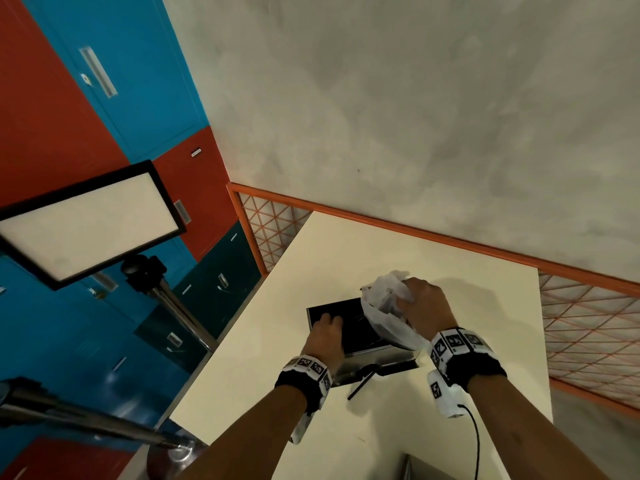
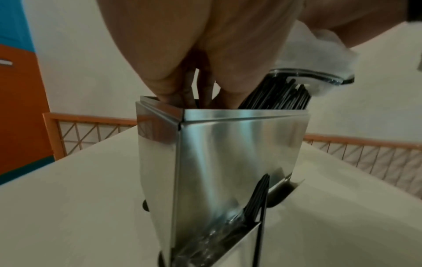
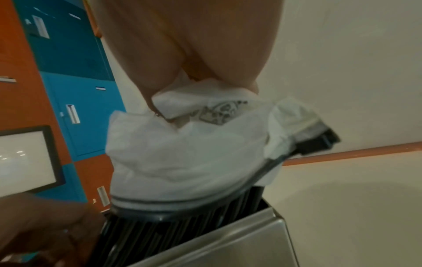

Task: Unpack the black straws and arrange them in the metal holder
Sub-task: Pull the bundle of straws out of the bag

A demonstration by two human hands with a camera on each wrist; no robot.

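A steel straw holder [image 1: 384, 358] stands on the white table [image 1: 263, 375]. My left hand [image 1: 330, 320] reaches down into its open top, and the fingers [image 2: 200, 94] point straight in with their tips hidden inside. My right hand [image 1: 405, 303] grips the crumpled top of a white plastic bag [image 1: 384, 306] held mouth-down over the holder's right side. Black straws [image 2: 278, 97] run from the bag [image 2: 319, 59] into the holder [image 2: 228, 153]. The right wrist view shows the bag [image 3: 187, 153] with the straw bundle [image 3: 171, 233] below it. One black straw [image 1: 360, 382] pokes out at the holder's front slot.
An orange mesh fence [image 1: 433, 233] borders the table's far and right sides. A lit panel on a stand [image 1: 86, 220] rises at the left, before blue and red lockers [image 1: 104, 98]. A black cable [image 1: 476, 438] hangs from my right wrist.
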